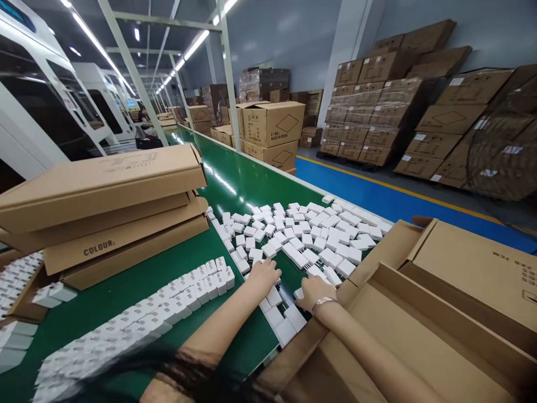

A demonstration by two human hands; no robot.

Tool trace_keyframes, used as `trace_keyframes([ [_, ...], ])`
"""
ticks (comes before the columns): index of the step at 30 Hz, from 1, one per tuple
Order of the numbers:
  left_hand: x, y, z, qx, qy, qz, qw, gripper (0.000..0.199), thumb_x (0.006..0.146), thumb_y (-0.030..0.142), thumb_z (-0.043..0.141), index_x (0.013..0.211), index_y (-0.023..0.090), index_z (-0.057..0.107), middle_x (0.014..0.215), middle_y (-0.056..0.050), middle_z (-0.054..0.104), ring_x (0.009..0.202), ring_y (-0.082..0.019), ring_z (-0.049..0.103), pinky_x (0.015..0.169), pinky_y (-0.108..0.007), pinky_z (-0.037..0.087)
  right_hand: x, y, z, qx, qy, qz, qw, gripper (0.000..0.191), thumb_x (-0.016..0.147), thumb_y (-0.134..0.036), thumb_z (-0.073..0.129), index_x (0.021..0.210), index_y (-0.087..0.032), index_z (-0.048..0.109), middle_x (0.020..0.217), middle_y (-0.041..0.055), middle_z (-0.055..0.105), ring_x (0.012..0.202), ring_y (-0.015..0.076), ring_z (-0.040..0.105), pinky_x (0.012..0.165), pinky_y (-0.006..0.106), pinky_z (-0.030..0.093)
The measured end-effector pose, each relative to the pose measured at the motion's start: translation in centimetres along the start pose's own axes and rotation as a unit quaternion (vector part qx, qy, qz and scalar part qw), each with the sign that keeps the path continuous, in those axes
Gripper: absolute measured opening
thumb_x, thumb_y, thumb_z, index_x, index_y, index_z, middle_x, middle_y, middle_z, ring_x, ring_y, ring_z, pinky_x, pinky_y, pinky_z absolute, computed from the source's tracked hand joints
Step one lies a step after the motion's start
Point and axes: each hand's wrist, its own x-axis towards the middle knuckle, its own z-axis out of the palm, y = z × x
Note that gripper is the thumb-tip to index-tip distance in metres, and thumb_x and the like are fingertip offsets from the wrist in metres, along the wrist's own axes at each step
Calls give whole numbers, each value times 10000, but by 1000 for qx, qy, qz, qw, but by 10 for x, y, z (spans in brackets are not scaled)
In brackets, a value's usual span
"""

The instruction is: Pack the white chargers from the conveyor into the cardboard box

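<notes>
White plug adapters (310,229) lie scattered over the green belt in front of me. My left hand (263,277) is at the near left edge of this pile, its fingers curled down over white adapters; what they grip is hard to make out. To its right, my right hand (315,291) bends around a white adapter at the near edge of the pile, a bracelet on its wrist. Between and below the hands, several adapters (286,330) sit side by side. Two long rows of upright adapters (168,305) stand on the green surface at the left.
Stacked flat cartons (104,184) stand at the left, beside a box of adapters (25,291). An open carton (403,330) fills the near right, with another carton (482,268) behind it. Taped boxes (272,126) stand beyond the belt's far rail. A person sits far back left.
</notes>
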Motion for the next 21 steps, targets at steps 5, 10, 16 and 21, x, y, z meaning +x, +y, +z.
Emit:
trace_keyframes([
  [5,16,-3,8,-8,-31,33,999,199,920,179,627,1118,167,647,1226,-75,627,1164,-258,574,967,-454,505,8,35,-42,7,43,14,999,267,855,-359,704,1033,-178,619,1132,81,621,963,226,641,834,401,551],
  [10,16,1,9,-22,-48,23,998,243,869,88,626,1107,136,643,1201,-96,625,1147,-271,572,947,-438,501,23,64,-65,50,97,48,993,338,805,-386,642,1060,-175,571,1160,143,510,998,303,648,812,415,550],
  [16,11,5,10,-68,-18,6,997,357,783,-78,520,1060,92,667,1132,-142,649,1157,-320,579,955,-391,487,20,64,-48,104,114,22,988,350,834,-511,580,1038,-230,612,1160,113,519,1002,321,642,853,454,552],
  [21,3,2,8,-174,28,6,984,395,803,-60,450,1121,63,649,1188,-194,648,1191,-348,594,1014,-445,485,10,62,-46,146,88,-18,985,311,836,-442,573,1053,-227,634,1167,125,551,1035,334,634,869,464,560],
])
